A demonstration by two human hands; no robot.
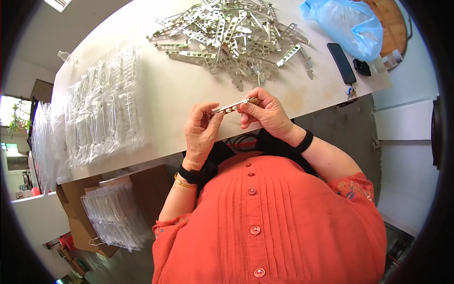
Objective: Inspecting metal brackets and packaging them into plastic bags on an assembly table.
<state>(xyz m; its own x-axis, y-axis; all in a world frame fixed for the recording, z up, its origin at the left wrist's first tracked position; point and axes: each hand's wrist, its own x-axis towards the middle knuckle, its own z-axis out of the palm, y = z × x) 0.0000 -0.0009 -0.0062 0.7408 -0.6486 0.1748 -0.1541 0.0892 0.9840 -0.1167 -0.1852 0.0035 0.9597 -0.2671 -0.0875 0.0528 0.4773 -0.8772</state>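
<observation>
Between my two hands, above the table's near edge, is a slim perforated metal bracket (230, 109) with a row of round holes. My left hand (202, 128) pinches its left end between thumb and fingers. At the other end, my right hand (267, 113) grips the bracket with thumb and forefinger, and its other fingers curl underneath. The bracket slants slightly, right end higher. Beyond my hands lies a large loose heap of similar metal brackets (231, 35). Parts of the bracket's ends are hidden by my fingers.
Clear plastic trays (106, 104) holding metal pieces lie on the table's left. An open cardboard box (75, 215) with more clear packs (115, 215) stands below. At the right are a phone (341, 63), keys (350, 91), a black case (362, 67) and a blue plastic bag (347, 26).
</observation>
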